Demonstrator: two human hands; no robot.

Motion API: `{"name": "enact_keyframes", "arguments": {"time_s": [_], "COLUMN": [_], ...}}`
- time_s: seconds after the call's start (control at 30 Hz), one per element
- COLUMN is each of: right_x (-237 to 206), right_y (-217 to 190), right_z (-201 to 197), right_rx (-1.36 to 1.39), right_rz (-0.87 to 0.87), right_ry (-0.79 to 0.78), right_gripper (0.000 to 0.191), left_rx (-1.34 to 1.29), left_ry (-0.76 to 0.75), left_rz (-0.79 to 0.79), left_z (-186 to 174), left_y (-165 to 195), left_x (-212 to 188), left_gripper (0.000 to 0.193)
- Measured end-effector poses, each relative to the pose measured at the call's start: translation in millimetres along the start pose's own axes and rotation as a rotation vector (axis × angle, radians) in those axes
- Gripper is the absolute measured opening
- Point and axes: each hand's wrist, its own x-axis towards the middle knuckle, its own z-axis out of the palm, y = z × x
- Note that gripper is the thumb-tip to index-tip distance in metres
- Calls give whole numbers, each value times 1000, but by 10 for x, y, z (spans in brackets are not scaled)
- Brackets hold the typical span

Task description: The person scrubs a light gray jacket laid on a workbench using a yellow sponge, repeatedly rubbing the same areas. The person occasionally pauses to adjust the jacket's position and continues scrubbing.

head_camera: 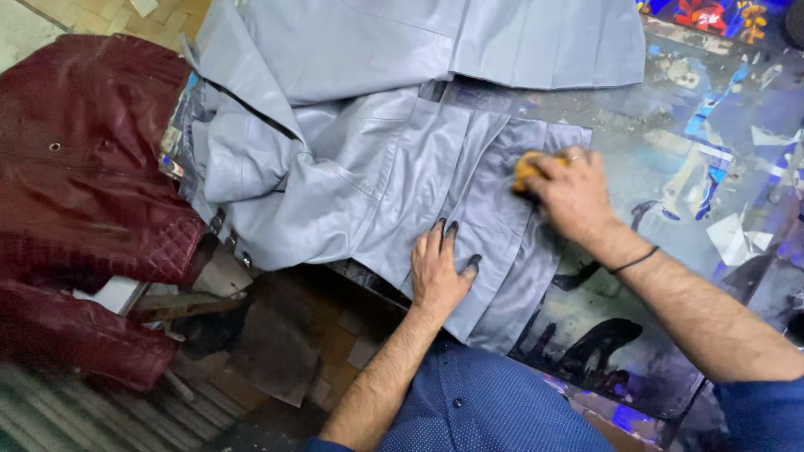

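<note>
While two bare hands are working at the middle of the frame, one grey leather jacket point(352, 159) is lying spread across the paint-stained table point(720, 151), reaching from the upper left to the lower centre. One left hand point(437, 269) is lying flat on the jacket's lower panel, its dark-stained fingers point(444, 234) spreading open and gripping nothing, only pressing the leather down. One right hand point(572, 194), right of centre, is closing its fingers around one small yellow-orange sponge point(528, 167) and is pressing it against the jacket's right edge. One thin black band point(634, 260) is circling the right wrist. One dark red leather jacket point(75, 192) is lying at the left of the frame, just beside the grey one.
</note>
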Motion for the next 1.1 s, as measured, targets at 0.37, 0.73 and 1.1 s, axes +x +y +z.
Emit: {"name": "enact_keyframes", "arguments": {"time_s": [0.37,0.73,1.1], "right_x": [552,40,87], "right_y": [152,299,194], "right_z": [227,-150,60], "right_rx": [163,268,66], "right_rz": [-168,-300,193], "right_ry": [53,-60,169], "right_gripper": [49,35,33], "left_rx": [-1,29,62], "left_ry": [-4,-37,21], "left_rz": [1,91,153], "left_z": [41,1,18], "left_y": [-52,-61,-35], "left_x": [-24,-63,-154], "left_gripper": [75,55,40]}}
